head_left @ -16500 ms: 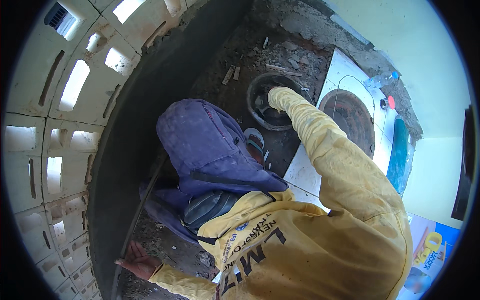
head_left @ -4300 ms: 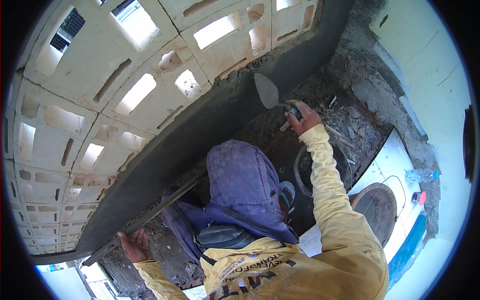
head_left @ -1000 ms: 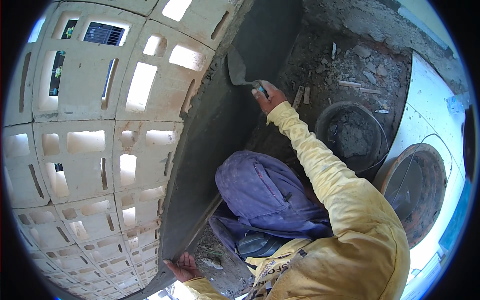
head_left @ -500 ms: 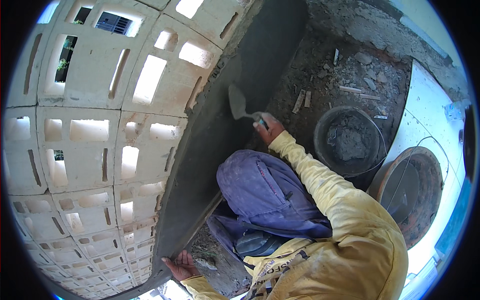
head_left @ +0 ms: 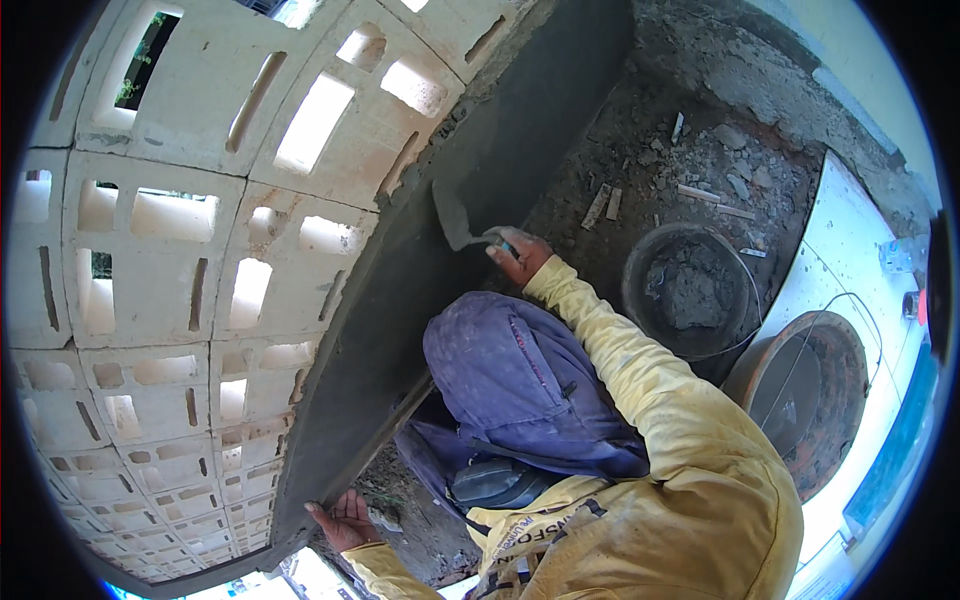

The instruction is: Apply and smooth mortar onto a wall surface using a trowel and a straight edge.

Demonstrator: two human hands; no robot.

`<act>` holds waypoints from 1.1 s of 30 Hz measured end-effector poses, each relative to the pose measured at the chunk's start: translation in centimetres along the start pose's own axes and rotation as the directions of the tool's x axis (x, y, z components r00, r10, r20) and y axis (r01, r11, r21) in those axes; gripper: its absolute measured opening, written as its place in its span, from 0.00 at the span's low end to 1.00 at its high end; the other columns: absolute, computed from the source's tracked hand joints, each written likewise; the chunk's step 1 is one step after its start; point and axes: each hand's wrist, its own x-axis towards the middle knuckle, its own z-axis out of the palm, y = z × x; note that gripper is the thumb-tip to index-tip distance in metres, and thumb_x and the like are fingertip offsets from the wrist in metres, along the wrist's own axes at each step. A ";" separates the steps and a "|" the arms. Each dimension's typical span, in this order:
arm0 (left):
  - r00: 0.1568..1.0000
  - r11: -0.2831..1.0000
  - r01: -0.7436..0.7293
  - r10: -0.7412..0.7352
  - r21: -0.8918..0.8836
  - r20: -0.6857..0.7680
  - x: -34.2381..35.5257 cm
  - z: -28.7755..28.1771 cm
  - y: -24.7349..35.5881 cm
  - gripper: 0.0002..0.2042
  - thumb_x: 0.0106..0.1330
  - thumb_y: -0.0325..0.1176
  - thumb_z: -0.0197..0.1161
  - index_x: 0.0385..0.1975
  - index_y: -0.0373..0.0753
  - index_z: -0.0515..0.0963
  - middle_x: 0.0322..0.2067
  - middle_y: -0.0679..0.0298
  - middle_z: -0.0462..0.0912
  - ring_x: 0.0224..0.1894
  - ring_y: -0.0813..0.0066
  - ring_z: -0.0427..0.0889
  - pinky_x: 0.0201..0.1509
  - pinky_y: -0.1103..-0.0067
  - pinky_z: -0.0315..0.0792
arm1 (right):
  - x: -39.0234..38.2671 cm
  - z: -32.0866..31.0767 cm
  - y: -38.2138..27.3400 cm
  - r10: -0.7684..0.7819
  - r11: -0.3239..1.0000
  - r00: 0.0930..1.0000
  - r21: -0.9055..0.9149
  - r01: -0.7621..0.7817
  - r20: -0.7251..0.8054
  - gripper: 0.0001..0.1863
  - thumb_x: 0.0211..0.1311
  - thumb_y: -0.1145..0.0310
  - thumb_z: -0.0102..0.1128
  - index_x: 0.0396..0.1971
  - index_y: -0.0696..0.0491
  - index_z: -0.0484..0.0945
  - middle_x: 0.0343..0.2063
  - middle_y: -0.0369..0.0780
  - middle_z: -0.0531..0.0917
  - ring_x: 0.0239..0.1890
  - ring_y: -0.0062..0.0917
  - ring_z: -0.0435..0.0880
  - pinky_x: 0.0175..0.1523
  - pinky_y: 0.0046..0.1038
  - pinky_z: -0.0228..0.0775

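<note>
In my right hand (head_left: 523, 258) is the handle of a pointed trowel (head_left: 453, 216), its blade laid against the wet grey mortar band (head_left: 400, 270) along the foot of the wall. My left hand (head_left: 343, 519) is low down at the near end of that band, fingers spread and palm partly turned up, with the thumb at the band's edge. Above the mortar rises a wall of pale pierced blocks (head_left: 160, 260). Between my arms is my bent knee in purple trousers (head_left: 520, 370).
Right of my arm stands a black bucket (head_left: 690, 290) with grey mortar inside. Nearer is a round tub (head_left: 815, 400) holding greyish liquid, beside a white board (head_left: 850, 260). Rubble and broken strips (head_left: 600, 205) lie on the dirt floor; a clear plastic bottle (head_left: 900, 255) is at far right.
The trowel blade has shifted slightly left and down along the mortar with my right hand. The view has turned a little; my left hand stays near the band's near end.
</note>
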 end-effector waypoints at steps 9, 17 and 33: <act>1.000 1.000 0.002 -0.002 -0.024 0.007 -0.4 0.1 -0.2 0.23 0.59 0.55 0.57 0.42 0.41 0.73 0.27 0.62 0.82 0.29 0.71 0.83 0.30 0.79 0.79 | 0.9 0.5 -1.6 -0.139 0.982 0.983 -0.112 0.153 0.119 0.18 0.56 0.57 0.57 0.42 0.51 0.73 0.36 0.44 0.77 0.39 0.41 0.77 0.41 0.35 0.71; 0.999 0.998 0.026 -0.028 -0.054 -0.028 -0.3 0.4 -0.1 0.22 0.59 0.54 0.57 0.41 0.41 0.73 0.26 0.60 0.82 0.29 0.71 0.83 0.29 0.78 0.79 | 0.7 0.5 -2.0 -0.155 0.874 0.958 -0.419 0.247 0.242 0.17 0.55 0.54 0.55 0.42 0.47 0.74 0.34 0.40 0.76 0.36 0.38 0.77 0.38 0.35 0.72; 1.000 0.999 0.010 -0.012 -0.052 -0.023 -0.2 0.6 -0.2 0.22 0.59 0.53 0.58 0.44 0.43 0.72 0.27 0.60 0.82 0.30 0.70 0.83 0.30 0.79 0.79 | 4.6 -2.7 -1.6 -0.154 0.883 0.972 -0.466 0.054 -0.179 0.16 0.55 0.59 0.57 0.42 0.49 0.74 0.31 0.44 0.76 0.33 0.41 0.77 0.35 0.37 0.71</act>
